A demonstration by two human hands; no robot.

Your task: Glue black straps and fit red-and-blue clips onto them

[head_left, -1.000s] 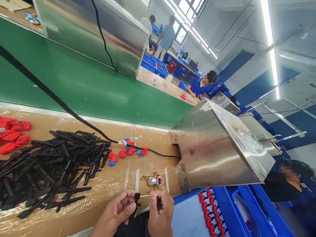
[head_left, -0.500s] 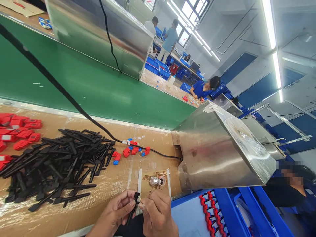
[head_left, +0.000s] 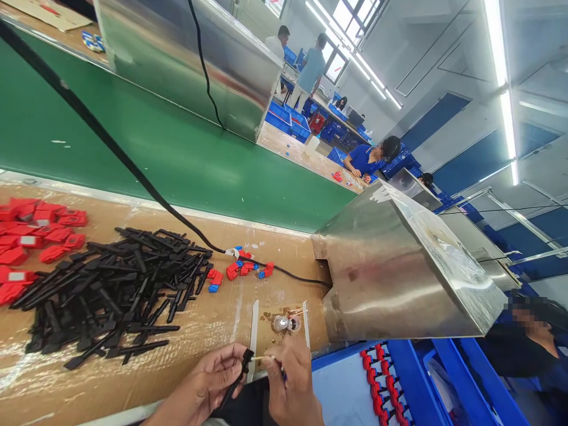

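Note:
My left hand [head_left: 216, 374] is closed around a black plastic part [head_left: 247, 357] with a long narrow shaft and a wider head, held at a slant. In my right hand [head_left: 291, 378] a thin pale stick [head_left: 260, 358], like a swab stick, is pinched; its far end meets or nearly meets the head of the black part. Just beyond my hands stands a small clear cup [head_left: 280, 323], and beside it a second small cup [head_left: 294, 323] with dark contents. Brown stains surround them on the board. A large pile of similar black parts [head_left: 133, 284] lies to the left.
Red parts [head_left: 26, 236] lie at the far left, with several red-and-blue pieces [head_left: 215, 279] nearer the middle. A black cable [head_left: 146, 183] crosses the table to a metal hood [head_left: 381, 272]. At lower right, a blue tray [head_left: 341, 378] holds rows of red parts. Other people sit nearby.
My right hand has drawn back slightly to the right, so the pale stick now shows between my hands. The view has shifted a little; my left hand still holds the black part.

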